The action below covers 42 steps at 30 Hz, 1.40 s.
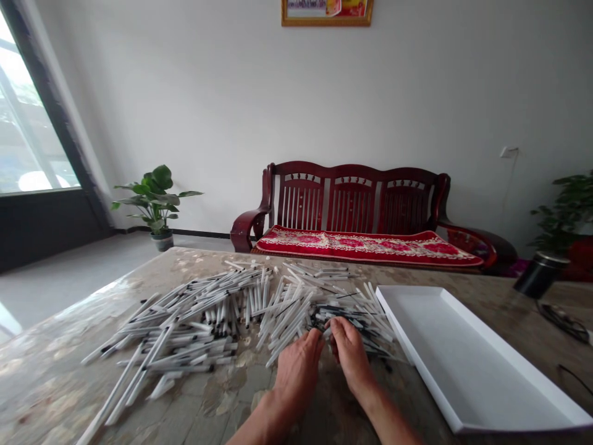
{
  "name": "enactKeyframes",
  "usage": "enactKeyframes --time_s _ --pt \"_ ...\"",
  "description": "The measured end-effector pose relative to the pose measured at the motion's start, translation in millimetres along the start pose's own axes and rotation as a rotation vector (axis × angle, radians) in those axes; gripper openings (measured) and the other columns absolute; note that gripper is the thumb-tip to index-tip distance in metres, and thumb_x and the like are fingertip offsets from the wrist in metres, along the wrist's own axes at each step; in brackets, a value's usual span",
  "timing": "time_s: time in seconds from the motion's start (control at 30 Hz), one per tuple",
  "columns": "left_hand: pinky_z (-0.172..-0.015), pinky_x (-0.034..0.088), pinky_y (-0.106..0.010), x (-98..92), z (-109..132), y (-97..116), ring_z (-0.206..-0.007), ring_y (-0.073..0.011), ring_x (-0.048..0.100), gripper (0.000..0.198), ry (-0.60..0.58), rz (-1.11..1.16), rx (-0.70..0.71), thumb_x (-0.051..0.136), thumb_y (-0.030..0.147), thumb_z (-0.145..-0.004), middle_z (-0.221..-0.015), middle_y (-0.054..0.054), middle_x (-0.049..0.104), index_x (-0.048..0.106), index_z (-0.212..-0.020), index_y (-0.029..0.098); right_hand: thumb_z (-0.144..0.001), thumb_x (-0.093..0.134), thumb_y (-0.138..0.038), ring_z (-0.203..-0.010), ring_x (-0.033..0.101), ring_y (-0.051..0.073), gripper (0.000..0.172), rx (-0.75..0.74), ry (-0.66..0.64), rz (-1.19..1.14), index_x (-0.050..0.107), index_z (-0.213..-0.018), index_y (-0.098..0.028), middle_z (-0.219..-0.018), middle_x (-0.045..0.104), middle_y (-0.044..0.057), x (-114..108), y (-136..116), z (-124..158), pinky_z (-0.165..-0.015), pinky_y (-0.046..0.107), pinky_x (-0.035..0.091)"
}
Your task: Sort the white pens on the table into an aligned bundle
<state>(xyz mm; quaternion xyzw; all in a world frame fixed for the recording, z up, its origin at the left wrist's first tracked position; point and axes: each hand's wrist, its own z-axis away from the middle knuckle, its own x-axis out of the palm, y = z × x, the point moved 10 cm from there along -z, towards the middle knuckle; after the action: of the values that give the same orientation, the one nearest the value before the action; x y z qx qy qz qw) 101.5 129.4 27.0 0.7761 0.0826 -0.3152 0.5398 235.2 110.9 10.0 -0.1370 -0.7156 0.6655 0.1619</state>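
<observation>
My left hand and my right hand meet over the table, fingertips pinched close together. Between them shows a short bit of a whitish pen part; the fingers hide most of it. Just beyond my hands lies a heap of black pen pieces, some partly covered by my right hand. Translucent white pen barrels are piled ahead and to the left of my left hand. Farther left spreads a large pile of white pens with black ends.
A shallow white box lid sits on the patterned table at the right. Behind it are a black cylinder and a dark cable. A wooden bench with a red cover and a potted plant stand beyond the table.
</observation>
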Motion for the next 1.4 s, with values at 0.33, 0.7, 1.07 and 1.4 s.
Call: enactKeyframes --time_s 0.33,0.7,1.07,1.4 --pt "-0.039 0.003 -0.019 36.9 24.3 0.4 -0.041 -0.0049 0.006 0.040 -0.863 0.988 -0.490 0.070 0.056 -0.074 -0.048 0.013 0.021 0.056 -0.082 0.020 -0.079 0.060 -0.069 -0.043 0.038 0.009 0.047 -0.049 -0.074 -0.250 0.055 -0.079 -0.022 -0.053 0.041 -0.008 1.6 -14.3 0.0 -0.040 0.020 0.027" --pt "-0.057 0.037 -0.024 -60.9 -18.3 -37.3 -0.065 -0.0176 0.058 0.020 0.186 0.194 -0.170 0.063 0.041 -0.081 -0.076 -0.003 0.068 0.073 -0.084 0.023 -0.085 0.054 -0.055 -0.073 0.064 0.022 0.037 -0.317 0.135 0.323 0.069 -0.086 -0.021 -0.078 0.070 0.005 -35.3 -13.7 -18.6 -0.068 0.031 0.051" --pt "-0.087 0.047 -0.033 -83.1 -10.7 -6.9 -0.095 -0.0237 0.064 0.023 0.331 -0.160 0.134 0.055 0.033 -0.090 -0.103 -0.006 0.070 0.073 -0.102 0.028 -0.091 0.045 -0.046 -0.100 0.066 0.026 0.040 -0.436 0.259 0.450 0.067 -0.109 -0.018 -0.109 0.072 0.013 -47.6 -19.7 -15.5 -0.090 0.040 0.051" --pt "-0.110 0.038 -0.048 6.7 21.9 30.2 -0.128 -0.0314 0.052 0.040 -0.309 -0.242 0.242 0.065 0.029 -0.083 -0.131 -0.009 0.064 0.068 -0.123 0.030 -0.093 0.040 -0.044 -0.097 0.066 0.025 0.040 -0.460 0.344 0.433 0.066 -0.108 -0.017 -0.105 0.071 0.013 -65.9 -31.5 -8.7 -0.089 0.040 0.050"
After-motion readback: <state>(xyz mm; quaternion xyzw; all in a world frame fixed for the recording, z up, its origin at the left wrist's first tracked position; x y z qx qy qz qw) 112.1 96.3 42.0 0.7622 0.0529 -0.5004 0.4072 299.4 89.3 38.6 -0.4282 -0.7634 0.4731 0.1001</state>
